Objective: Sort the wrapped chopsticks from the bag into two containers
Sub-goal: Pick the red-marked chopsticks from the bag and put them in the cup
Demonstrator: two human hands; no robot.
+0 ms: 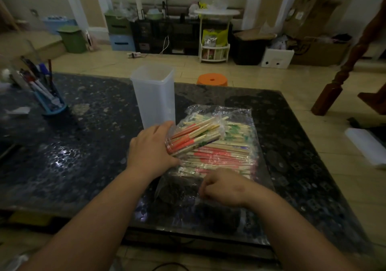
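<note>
- Where both forearms reach in, one table [83,145] lies beneath them, its dark top glossy and pebbled with pale specks; its left side runs out of view.
- One clear plastic bag [244,114], crinkled and shiny, lies flat on it under both hands, its slack near end bunched.
- One tall, square-sided container [154,101] of cloudy white plastic stands upright just beyond the left hand, open-topped; I see only this one on the table.
- Wrapped chopsticks [225,155] fill the bag between and beyond the hands: thin pale sticks in red, green and purple printed sleeves, too many and too blurred to count.
- One bundle [194,137] of red-sleeved pairs, tilted up to the right, sits in the left hand [152,147], whose fingers curl round its near end.
- Nearer me, the right hand [225,187] is fisted, pinching the bag's slack film; its fingertips are hidden.
- Far left of the hands, one blue pot [52,107] holds pens.
</note>
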